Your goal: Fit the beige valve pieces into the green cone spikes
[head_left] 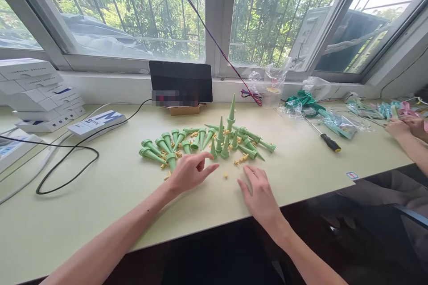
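A heap of several green plastic cone spikes [187, 144] lies on the pale desk [110, 187], with a few standing upright and one tall stack [231, 113] behind. Small yellow pieces [241, 159] are scattered among them. My left hand [189, 171] rests on the desk just in front of the heap, fingers spread and reaching toward an upright cone [213, 148]; it holds nothing. My right hand [259, 193] lies flat on the desk, fingers stretched out toward the yellow pieces, empty.
A dark tablet [181, 83] leans on the window sill behind the heap. White boxes [40, 93] and a black cable [67, 156] are at the left. A screwdriver [326, 139] and plastic bags [334, 120] lie at the right, where another person's hands [406, 127] work.
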`<state>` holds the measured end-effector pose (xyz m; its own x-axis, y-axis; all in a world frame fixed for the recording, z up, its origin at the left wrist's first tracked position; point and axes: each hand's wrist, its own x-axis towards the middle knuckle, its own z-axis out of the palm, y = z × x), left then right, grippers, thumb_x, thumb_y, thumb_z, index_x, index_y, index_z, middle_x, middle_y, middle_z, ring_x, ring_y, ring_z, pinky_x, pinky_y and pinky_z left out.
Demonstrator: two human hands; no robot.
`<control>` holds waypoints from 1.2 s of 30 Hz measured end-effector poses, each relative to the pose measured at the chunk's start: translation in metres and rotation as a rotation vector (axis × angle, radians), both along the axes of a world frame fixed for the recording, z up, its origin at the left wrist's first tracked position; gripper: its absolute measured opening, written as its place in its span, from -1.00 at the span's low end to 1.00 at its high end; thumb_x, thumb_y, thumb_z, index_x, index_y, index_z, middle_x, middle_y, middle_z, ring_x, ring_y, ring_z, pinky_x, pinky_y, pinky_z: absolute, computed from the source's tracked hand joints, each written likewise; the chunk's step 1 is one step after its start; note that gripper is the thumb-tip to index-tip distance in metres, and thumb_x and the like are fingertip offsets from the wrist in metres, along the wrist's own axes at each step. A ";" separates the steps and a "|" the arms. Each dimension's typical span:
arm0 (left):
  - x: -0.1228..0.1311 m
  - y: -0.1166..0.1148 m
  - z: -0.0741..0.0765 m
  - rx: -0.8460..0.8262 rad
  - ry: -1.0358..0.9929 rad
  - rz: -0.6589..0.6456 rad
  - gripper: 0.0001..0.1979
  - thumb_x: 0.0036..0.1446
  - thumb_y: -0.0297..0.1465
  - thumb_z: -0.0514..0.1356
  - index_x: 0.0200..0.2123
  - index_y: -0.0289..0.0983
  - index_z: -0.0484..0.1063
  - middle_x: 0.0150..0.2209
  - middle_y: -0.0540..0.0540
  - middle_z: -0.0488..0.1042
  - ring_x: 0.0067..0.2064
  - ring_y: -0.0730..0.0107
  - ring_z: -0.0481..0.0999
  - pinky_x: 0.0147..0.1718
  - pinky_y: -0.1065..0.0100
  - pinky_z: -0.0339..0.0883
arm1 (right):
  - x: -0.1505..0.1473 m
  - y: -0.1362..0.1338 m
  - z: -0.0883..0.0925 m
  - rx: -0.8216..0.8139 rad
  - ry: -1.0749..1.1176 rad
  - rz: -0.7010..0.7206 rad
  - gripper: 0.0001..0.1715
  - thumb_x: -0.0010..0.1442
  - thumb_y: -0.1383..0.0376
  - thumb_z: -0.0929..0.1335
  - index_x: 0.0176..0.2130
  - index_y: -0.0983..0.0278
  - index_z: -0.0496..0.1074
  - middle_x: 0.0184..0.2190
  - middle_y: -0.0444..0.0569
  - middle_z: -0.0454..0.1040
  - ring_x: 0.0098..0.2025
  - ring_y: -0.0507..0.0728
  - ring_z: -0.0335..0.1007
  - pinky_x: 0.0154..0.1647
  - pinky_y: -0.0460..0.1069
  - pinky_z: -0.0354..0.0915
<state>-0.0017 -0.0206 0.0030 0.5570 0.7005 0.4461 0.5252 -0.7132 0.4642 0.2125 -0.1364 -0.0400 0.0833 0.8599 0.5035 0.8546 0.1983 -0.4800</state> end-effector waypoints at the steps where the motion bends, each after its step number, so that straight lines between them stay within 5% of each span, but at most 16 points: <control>1: 0.001 -0.002 -0.001 0.020 0.069 -0.045 -0.57 0.19 -0.01 0.16 -0.23 -0.27 0.53 -0.67 0.13 0.20 -0.62 0.53 0.17 -0.52 0.43 0.06 | -0.008 -0.002 0.001 -0.010 0.026 0.060 -0.57 0.38 0.26 0.24 0.19 0.32 0.33 0.09 0.20 0.41 0.14 0.32 0.30 0.17 0.26 0.34; 8: 0.010 -0.021 -0.006 0.090 0.390 -0.165 -0.35 0.03 0.10 0.25 0.01 -0.26 0.46 -0.47 -0.02 0.52 -0.50 0.37 0.44 -0.46 0.36 0.09 | -0.025 -0.007 0.004 -0.060 0.169 0.203 -0.51 0.38 0.40 0.16 0.25 0.27 0.25 0.20 0.19 0.30 0.24 0.26 0.28 0.22 0.19 0.34; 20: 0.015 -0.023 -0.010 0.058 0.341 -0.122 -0.46 0.07 0.00 0.28 -0.04 -0.26 0.38 -0.51 0.05 0.53 -0.50 0.34 0.50 -0.49 0.37 0.10 | -0.034 0.022 0.018 0.033 0.258 0.330 -0.59 0.34 0.47 0.18 0.07 0.22 0.39 0.04 0.12 0.41 0.08 0.18 0.42 0.08 0.11 0.43; 28: 0.014 -0.021 -0.018 0.163 0.344 -0.135 -0.72 0.29 -0.13 0.12 -0.22 -0.19 0.48 -0.46 0.00 0.51 -0.48 0.40 0.49 -0.52 0.38 0.02 | -0.003 0.045 0.030 0.073 0.092 0.113 -0.64 0.35 0.44 0.18 0.03 0.29 0.44 0.01 0.15 0.45 0.10 0.27 0.34 0.07 0.21 0.38; 36: 0.012 -0.015 -0.017 0.183 0.352 -0.085 -0.67 0.32 -0.36 0.00 -0.50 -0.26 0.33 -0.56 0.00 0.40 -0.55 0.46 0.33 -0.51 0.37 -0.01 | 0.008 0.057 0.022 -0.134 -0.060 0.161 -0.65 0.35 0.46 0.18 -0.24 0.25 0.51 -0.20 0.07 0.45 -0.06 0.23 0.33 -0.09 0.10 0.37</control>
